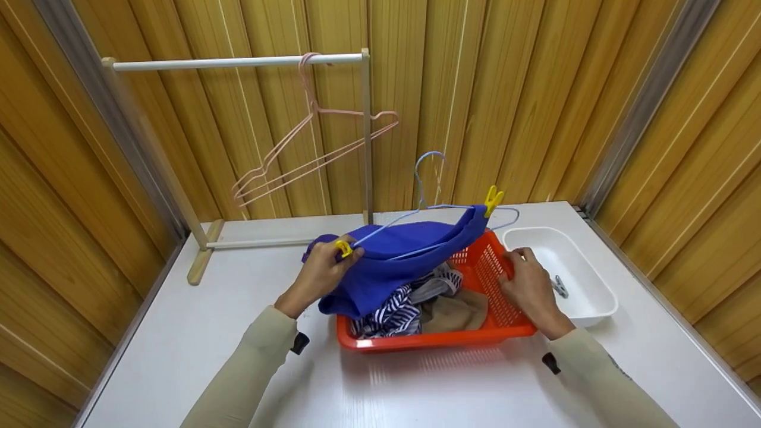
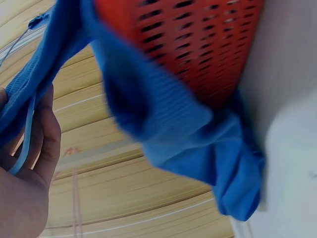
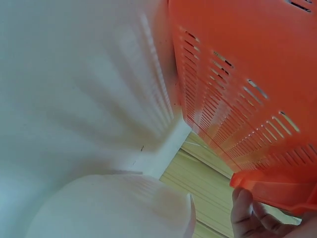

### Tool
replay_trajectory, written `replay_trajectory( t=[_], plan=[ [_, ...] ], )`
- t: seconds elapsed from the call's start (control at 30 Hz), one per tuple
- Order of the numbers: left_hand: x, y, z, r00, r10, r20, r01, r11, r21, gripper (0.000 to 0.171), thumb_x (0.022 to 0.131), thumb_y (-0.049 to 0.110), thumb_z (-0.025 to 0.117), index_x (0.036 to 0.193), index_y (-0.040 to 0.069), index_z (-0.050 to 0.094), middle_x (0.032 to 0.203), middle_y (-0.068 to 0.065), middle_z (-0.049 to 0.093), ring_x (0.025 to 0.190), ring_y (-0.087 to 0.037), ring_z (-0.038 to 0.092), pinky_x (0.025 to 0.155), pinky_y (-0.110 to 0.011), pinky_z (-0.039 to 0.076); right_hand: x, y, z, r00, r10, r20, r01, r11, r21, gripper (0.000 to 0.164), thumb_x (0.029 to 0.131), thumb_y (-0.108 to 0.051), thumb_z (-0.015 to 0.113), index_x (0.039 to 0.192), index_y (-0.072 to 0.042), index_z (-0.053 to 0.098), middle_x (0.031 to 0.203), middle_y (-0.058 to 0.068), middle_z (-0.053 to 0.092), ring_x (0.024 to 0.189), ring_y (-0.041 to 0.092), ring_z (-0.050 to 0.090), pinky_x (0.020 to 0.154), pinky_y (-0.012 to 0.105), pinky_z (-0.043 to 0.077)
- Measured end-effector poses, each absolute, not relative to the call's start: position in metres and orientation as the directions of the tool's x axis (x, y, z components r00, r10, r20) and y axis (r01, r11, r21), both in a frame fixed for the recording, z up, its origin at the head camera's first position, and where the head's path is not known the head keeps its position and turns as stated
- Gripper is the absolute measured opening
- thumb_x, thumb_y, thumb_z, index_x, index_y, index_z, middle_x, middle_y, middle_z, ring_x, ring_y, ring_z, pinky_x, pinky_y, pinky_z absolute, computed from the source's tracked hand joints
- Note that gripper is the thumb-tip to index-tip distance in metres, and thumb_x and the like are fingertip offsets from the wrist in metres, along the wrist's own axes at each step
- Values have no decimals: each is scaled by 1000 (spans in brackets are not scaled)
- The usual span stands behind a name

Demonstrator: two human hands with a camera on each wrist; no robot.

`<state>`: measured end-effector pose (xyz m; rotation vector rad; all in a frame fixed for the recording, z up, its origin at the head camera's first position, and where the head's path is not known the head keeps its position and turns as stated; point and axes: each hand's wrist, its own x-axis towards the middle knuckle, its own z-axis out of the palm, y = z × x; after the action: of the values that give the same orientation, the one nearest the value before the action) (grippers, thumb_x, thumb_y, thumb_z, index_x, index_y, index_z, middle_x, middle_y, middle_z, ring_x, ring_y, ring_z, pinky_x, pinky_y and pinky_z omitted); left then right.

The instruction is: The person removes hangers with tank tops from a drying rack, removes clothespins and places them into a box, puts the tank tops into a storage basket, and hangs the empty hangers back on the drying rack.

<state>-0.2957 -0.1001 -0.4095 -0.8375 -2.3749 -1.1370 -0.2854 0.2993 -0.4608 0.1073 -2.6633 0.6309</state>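
Observation:
My left hand (image 1: 324, 267) grips one end of a light blue hanger (image 1: 389, 224) together with blue cloth (image 1: 392, 267) beside a yellow clothespin (image 1: 343, 248). A second yellow clothespin (image 1: 493, 201) fastens the garment at the hanger's far end. The garment droops over the left side of a red basket (image 1: 440, 340), which also holds a striped cloth (image 1: 389, 315) and a brown cloth (image 1: 458, 310). My right hand (image 1: 529, 288) holds the basket's right rim; in the right wrist view its fingers (image 3: 242, 208) curl under that rim (image 3: 277, 191).
Behind to the left stands a rack with a white rail (image 1: 238, 63), from which pink hangers (image 1: 285, 139) hang. A white tub (image 1: 585, 267) with a grey clothespin (image 1: 559, 286) sits right of the basket. Wood-panelled walls (image 1: 505, 89) enclose the white table (image 1: 238, 321).

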Motion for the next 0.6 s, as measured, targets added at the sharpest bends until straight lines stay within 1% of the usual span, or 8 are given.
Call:
replay_trajectory(
  t=[0.13,0.3,0.5,0.6],
  plan=[
    [-295,-97,-423,-741,365,564,667,501,552,19,97,26,61,88,10,61,70,9,44,67,-11,48,62,-23,36,-285,298,-460,-916,31,399,-151,897,-415,38,82,-7,66,118,5,63,115,23,56,98,44,62,83,58,50],
    [-293,-96,-434,-753,374,542,653,531,540,18,96,25,63,87,10,60,70,9,44,67,-11,47,62,-23,36,-284,299,-462,-906,34,421,-157,898,-411,38,80,-7,67,116,5,64,112,23,57,96,43,62,82,57,50],
    [-291,-97,-442,-748,382,542,654,564,504,19,94,24,66,85,9,60,69,6,47,65,-11,47,62,-24,38,-285,299,-464,-893,33,449,-165,904,-395,35,79,-6,66,113,4,66,110,23,58,94,43,62,80,57,50],
    [-289,-97,-445,-753,388,531,649,568,506,18,94,24,66,86,9,61,69,5,49,65,-11,48,62,-24,39,-285,299,-463,-894,34,446,-162,905,-394,35,80,-6,66,113,4,66,110,23,58,93,42,63,79,56,50]
  ],
)
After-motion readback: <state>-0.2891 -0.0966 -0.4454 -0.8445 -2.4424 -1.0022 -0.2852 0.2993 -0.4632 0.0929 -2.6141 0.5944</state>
